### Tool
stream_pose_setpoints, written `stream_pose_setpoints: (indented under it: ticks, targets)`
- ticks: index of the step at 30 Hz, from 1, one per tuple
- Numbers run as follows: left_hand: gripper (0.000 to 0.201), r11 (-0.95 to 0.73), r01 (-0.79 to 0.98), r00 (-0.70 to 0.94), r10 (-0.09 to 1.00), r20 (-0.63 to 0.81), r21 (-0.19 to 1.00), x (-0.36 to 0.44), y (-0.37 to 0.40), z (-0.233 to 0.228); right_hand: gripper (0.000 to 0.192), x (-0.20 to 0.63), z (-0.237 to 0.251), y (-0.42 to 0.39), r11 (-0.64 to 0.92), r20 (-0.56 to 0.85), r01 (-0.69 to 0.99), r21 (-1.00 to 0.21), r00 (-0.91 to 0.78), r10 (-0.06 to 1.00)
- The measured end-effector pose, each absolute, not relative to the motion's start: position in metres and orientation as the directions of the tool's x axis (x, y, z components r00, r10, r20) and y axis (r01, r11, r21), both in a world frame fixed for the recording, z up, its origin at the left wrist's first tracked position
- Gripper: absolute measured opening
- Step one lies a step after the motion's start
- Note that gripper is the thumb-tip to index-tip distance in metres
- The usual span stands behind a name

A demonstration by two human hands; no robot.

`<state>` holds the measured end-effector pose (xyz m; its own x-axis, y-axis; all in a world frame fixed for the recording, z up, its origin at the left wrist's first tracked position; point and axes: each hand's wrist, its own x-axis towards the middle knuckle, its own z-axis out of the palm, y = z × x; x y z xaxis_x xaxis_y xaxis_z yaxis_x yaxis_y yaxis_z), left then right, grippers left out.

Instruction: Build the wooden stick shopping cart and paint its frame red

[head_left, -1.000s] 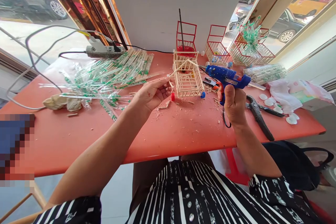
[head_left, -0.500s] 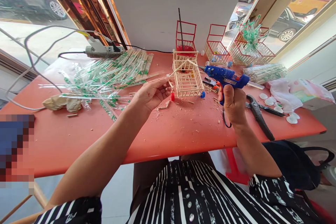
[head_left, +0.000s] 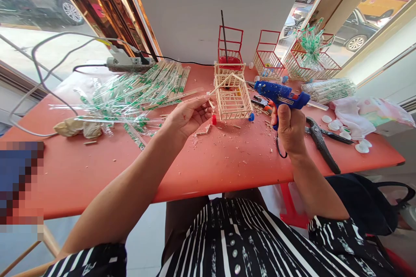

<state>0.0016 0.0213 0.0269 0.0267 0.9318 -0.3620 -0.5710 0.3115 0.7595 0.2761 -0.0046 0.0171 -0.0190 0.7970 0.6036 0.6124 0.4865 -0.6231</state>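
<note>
Red tabletop (head_left: 211,169), strewn with wood crumbs, fills the near view. Above it the left hand (head_left: 188,114) pinches a thin wooden stick (head_left: 218,87) whose far end leans on the small stick basket (head_left: 232,95), while the right hand (head_left: 290,129) is wrapped tight around the grip of a blue glue gun (head_left: 281,93) just right of the basket. Farther back lie wrapped chopsticks (head_left: 143,88), black pliers (head_left: 320,140) and red wire baskets (head_left: 268,58) near the wall.

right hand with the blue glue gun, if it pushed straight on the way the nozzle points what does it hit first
Probably the wooden stick cart: the right hand aims the glue gun leftward at its upper right corner, though depth is unclear.
</note>
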Motion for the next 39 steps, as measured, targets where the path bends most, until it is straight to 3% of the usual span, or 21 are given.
stream_pose_setpoints:
  ticks: [39]
  targets:
    - [0.014, 0.322, -0.563, 0.012, 0.924, -0.382, 0.761, 0.0014, 0.0222, 0.0273, 0.078, 0.2768, 0.0137, -0.0054, 0.48, 0.583, 0.601, -0.639, -0.029, 0.812]
